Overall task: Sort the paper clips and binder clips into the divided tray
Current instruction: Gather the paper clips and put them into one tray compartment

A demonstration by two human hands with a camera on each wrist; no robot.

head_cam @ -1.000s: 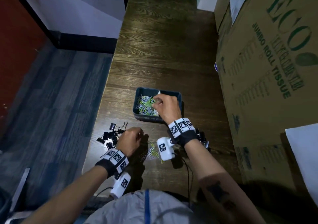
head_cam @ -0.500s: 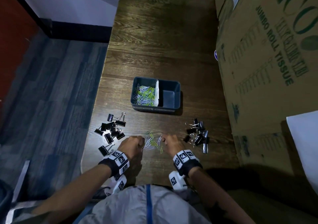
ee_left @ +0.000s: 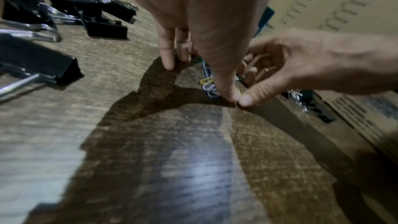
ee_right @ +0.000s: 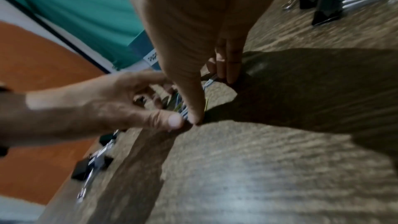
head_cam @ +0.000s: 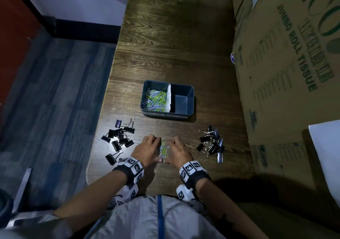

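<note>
My left hand [head_cam: 147,151] and right hand [head_cam: 177,152] cup the last loose paper clips [head_cam: 163,150] between them — fingers curved down to the table [head_cam: 174,36], thumb tips touching at the near side, raking but not yet pinching. The heap sits equally close to both hands. The divided tray [head_cam: 191,99] lies straight ahead, well apart — its left compartment holds clips, the right is empty. Binder clips [head_cam: 119,137] flank me on both sides.
</note>
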